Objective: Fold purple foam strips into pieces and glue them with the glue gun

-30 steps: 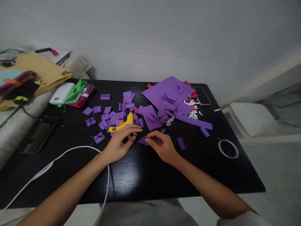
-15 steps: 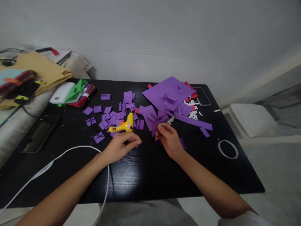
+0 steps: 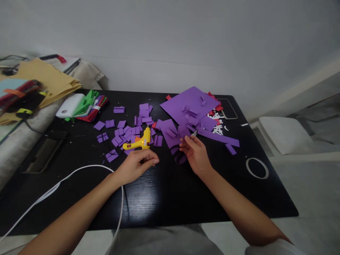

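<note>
My left hand [image 3: 138, 163] hovers low over the table just in front of a yellow hot glue gun [image 3: 140, 141], thumb and fingers pressed together. Whether anything is in that pinch is hidden. My right hand [image 3: 196, 153] is closed, with thumb and fingertips together beside the purple paper pieces; I cannot make out what they hold. Behind its fingers, the metal tips of what look like scissors [image 3: 194, 133] show. A purple strip with folded tabs [image 3: 170, 131] lies left of the right hand, its near end dark and curled.
Small folded purple pieces [image 3: 110, 123] spread around the glue gun. A large purple sheet [image 3: 183, 101] lies at the back, with white scraps [image 3: 218, 129] beside it. A white cable [image 3: 79, 169] loops across the left. Bundled colored sheets [image 3: 91, 106] sit back left; a ring [image 3: 257, 168] lies right.
My right hand has shifted right and slightly away from the purple strip, uncovering its curled near end and covering more of the scissors. My left hand has barely moved.
</note>
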The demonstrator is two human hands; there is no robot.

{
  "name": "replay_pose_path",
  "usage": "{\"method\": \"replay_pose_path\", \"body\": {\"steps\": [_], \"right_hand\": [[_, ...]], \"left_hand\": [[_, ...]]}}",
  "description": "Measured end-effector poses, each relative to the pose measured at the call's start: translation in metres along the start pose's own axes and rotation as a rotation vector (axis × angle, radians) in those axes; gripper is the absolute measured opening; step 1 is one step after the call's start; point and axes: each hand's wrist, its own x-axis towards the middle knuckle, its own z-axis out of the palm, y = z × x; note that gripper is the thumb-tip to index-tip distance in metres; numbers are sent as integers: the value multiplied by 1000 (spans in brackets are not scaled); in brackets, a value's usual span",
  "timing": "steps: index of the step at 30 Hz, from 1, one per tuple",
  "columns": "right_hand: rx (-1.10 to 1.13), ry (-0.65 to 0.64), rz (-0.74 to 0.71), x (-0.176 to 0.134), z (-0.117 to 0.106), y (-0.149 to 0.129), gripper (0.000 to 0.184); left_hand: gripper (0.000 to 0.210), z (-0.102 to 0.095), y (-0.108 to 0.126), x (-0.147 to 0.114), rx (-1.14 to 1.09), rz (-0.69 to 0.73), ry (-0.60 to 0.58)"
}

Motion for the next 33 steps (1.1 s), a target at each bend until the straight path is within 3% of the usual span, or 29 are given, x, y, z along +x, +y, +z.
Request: {"method": "replay_pose_path", "body": {"steps": [10,16,21,26,33], "right_hand": [[180,-55,-48,14,-11,-12,22],[307,-186,89,14,-11,-21,11],[305,-211,215,11,-13,-28,11],[256,-314,212,7,-12,-34,14],[30,-371,142,1,-5,-24,35]], "left_hand": [[15,1,5,-1,42,82,-177],[13,2,1,-1,79,107,-258],[12,1,1,0,83,124,-236],[13,-5,-3,1,146,129,-99],[18,-13,-10,3,220,106,322]]}}
